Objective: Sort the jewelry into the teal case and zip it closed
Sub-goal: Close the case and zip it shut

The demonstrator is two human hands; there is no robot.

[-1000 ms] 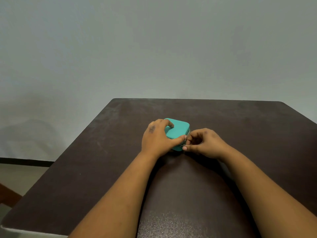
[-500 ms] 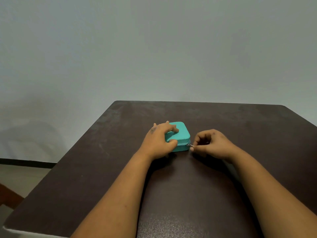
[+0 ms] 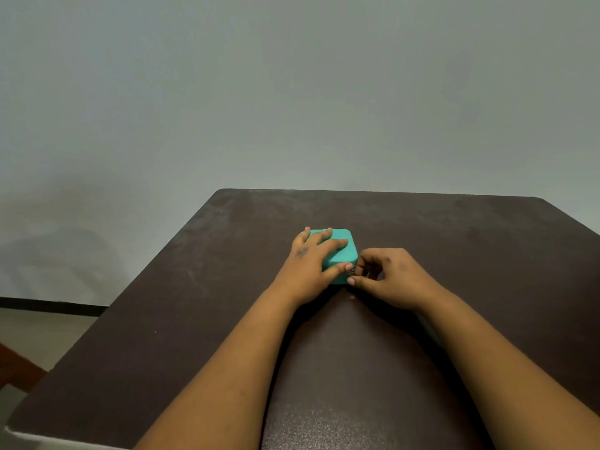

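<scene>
A small teal case [image 3: 344,251] lies flat with its lid down near the middle of the dark table [image 3: 454,238]. My left hand [image 3: 311,264] rests on top of it with fingers spread straight across the lid and the thumb along the near side. My right hand [image 3: 386,277] sits just right of the case, its thumb and fingers curled and pinching the small metal zip pull [image 3: 350,271] at the case's near right corner. No jewelry shows outside the case.
The table's far edge [image 3: 373,190] meets a plain grey wall. Its left edge drops to the floor, where a dark skirting strip [image 3: 48,305] runs. A small pale speck [image 3: 353,297] lies on the table just in front of the case.
My right hand drew the zip pull out to the right, then came back close to the case's near right corner. My left hand's fingers flattened over the lid.
</scene>
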